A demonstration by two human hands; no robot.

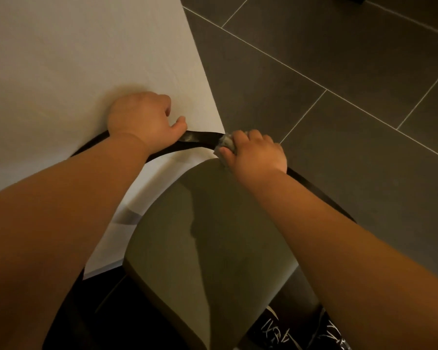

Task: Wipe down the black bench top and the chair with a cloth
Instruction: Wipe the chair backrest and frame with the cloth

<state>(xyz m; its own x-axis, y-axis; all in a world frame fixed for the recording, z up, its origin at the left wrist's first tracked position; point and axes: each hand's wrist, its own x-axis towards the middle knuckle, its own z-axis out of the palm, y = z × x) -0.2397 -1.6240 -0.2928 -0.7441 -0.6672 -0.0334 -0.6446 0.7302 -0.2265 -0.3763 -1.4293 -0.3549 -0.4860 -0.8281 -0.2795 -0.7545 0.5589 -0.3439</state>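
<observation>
The right hand (256,154) curls its fingers round a small grey cloth (224,142), pressing it onto the black back rail (200,138) of the chair (213,248). Just left of it, the left hand (144,120) grips the same rail, apparently thumb on top. Nearer than both lies the olive seat (238,198). Beyond them is a white tabletop (86,59), and rightward are dark floor tiles (339,59).
</observation>
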